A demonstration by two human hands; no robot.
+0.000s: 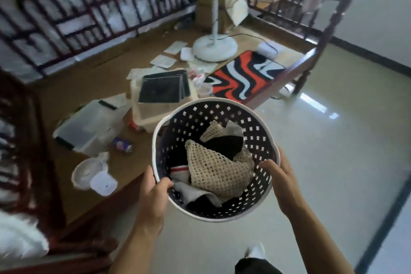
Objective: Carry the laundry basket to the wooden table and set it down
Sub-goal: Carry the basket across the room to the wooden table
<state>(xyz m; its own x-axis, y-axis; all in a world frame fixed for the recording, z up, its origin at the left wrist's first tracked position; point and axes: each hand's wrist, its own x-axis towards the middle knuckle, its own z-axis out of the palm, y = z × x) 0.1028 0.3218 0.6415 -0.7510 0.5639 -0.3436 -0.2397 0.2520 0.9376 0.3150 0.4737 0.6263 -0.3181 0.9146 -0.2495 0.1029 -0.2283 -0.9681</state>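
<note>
A round laundry basket [195,118], dark and perforated with a white rim, is held in the air in front of me. Inside lie a beige mesh cloth, dark clothes and a grey piece. My left hand [153,191] grips the rim at the near left, thumb inside. My right hand [278,182] grips the rim at the near right, fingers curled inside. The basket hangs over the edge of a wide wooden platform [73,100] with dark railings, which fills the left and upper part of the view.
The wooden surface holds a clear plastic box [89,127], a cardboard box with a black panel [162,91], a small white fan [89,176], a standing fan's base [214,48], an orange-black-white mat [244,75] and scattered papers. Glossy tiled floor [333,151] lies to the right.
</note>
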